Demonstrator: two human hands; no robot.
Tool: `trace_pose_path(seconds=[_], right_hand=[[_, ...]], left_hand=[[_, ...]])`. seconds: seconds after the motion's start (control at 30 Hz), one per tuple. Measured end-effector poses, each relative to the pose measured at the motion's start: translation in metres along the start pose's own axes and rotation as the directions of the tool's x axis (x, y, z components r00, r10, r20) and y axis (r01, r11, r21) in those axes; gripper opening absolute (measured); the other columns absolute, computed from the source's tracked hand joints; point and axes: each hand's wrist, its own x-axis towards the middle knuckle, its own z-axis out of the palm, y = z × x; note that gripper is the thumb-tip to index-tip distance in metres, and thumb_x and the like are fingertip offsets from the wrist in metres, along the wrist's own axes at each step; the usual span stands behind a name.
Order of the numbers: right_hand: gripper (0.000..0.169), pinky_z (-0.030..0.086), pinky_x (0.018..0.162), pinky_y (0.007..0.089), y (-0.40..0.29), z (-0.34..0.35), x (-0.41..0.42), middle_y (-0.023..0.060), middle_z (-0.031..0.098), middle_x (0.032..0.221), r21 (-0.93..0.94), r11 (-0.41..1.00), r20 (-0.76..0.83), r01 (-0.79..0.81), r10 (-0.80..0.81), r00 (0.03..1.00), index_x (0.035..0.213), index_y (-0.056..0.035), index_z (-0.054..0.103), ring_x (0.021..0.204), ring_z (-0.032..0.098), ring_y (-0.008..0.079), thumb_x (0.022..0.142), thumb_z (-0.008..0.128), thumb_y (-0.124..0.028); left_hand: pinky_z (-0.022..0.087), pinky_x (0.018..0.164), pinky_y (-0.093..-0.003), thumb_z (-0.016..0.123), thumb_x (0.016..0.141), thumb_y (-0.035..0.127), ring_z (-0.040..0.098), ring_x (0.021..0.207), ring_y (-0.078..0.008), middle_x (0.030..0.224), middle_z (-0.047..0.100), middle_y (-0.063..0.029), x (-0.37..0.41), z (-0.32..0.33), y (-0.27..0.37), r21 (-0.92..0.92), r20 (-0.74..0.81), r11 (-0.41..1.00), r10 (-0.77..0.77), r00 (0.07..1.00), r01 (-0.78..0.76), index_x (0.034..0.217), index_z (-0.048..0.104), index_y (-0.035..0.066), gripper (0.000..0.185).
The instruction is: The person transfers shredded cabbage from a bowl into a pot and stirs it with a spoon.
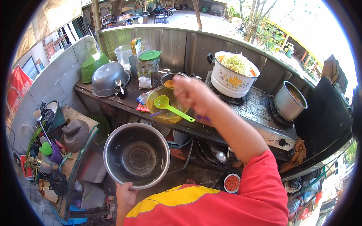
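My left hand (126, 195) grips the lower rim of a metal basin (138, 156), which is tilted towards me and holds no food. My right hand (188, 91) is raised over the counter, blurred, its fingers closed at a small orange spoon (169, 84); its handle is hidden by the hand. Just below and left of that hand, a lime-green plastic ladle (161, 102) lies across a yellowish bowl (151, 113). Behind the spoon stands a round metal-rimmed vessel (171, 74). To the right, a flowered white enamel pot (236, 80) heaped with shredded pale-green vegetable stands on the stove.
A gas stove (254, 113) also carries a smaller metal pot (291, 100) at the right. An upturned grey pan (109, 79) and a green basin (94, 66) stand at the left. A stone mortar (76, 135) sits on the side table. A bowl of red paste (232, 183) is low beside me.
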Motion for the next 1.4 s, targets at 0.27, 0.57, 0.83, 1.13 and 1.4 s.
trace_pose_path(seconds=[0.27,0.57,0.83,1.13,1.4], right_hand=[[0.029,0.034,0.041,0.0246,-0.162,-0.238,0.039,0.0017,0.051,0.065,-0.888,0.377,-0.406,-0.262,-0.378,0.832,0.075,-0.0034,0.051,0.049,0.043,0.0094,0.088,0.049,-0.029],[0.024,0.046,0.078,0.0312,-0.174,-0.278,0.041,0.0075,0.062,0.102,-0.965,0.012,-0.259,-0.263,-0.219,0.941,0.102,-0.0058,0.062,0.093,0.059,0.0189,0.084,0.047,-0.013],[0.019,0.043,0.078,0.0319,-0.179,-0.287,0.038,0.0089,0.060,0.097,-0.969,-0.113,-0.190,-0.218,-0.221,0.957,0.088,-0.0074,0.058,0.088,0.056,0.0212,0.079,0.042,-0.003],[0.015,0.040,0.086,0.0316,-0.162,-0.311,0.051,0.0112,0.061,0.103,-0.873,0.479,-0.295,-0.093,-0.366,0.883,0.087,-0.0014,0.058,0.096,0.054,0.0180,0.078,0.046,-0.005],[0.070,0.030,0.096,0.0458,-0.172,-0.288,0.041,0.0157,0.053,0.114,-0.868,0.203,-0.489,-0.454,-0.184,0.853,0.114,-0.0072,0.056,0.113,0.045,0.0249,0.079,0.039,-0.066]], left_hand=[[0.053,0.078,-0.0479,0.039,0.071,-0.007,0.051,0.104,-0.0279,0.120,0.041,-0.0102,0.007,0.022,-0.019,-0.117,-0.102,0.991,0.059,0.993,-0.071,0.129,0.027,0.019,0.065],[0.053,0.078,-0.0480,0.038,0.070,-0.007,0.050,0.105,-0.0288,0.121,0.040,-0.0102,0.005,0.043,-0.043,-0.139,-0.267,0.979,0.109,0.957,-0.151,0.130,0.027,0.019,0.066],[0.054,0.076,-0.0468,0.040,0.070,-0.005,0.052,0.103,-0.0292,0.121,0.041,-0.0104,0.001,0.056,-0.060,-0.084,-0.345,0.979,0.148,0.927,-0.187,0.131,0.027,0.019,0.067],[0.056,0.072,-0.0441,0.041,0.069,-0.004,0.053,0.099,-0.0264,0.117,0.043,-0.0097,0.003,0.051,-0.064,-0.069,-0.364,0.985,0.125,0.923,-0.161,0.130,0.028,0.019,0.066],[0.056,0.072,-0.0436,0.040,0.069,-0.005,0.053,0.100,-0.0274,0.118,0.042,-0.0100,0.015,0.031,-0.040,-0.059,-0.330,0.990,0.100,0.939,-0.127,0.130,0.028,0.018,0.066]])
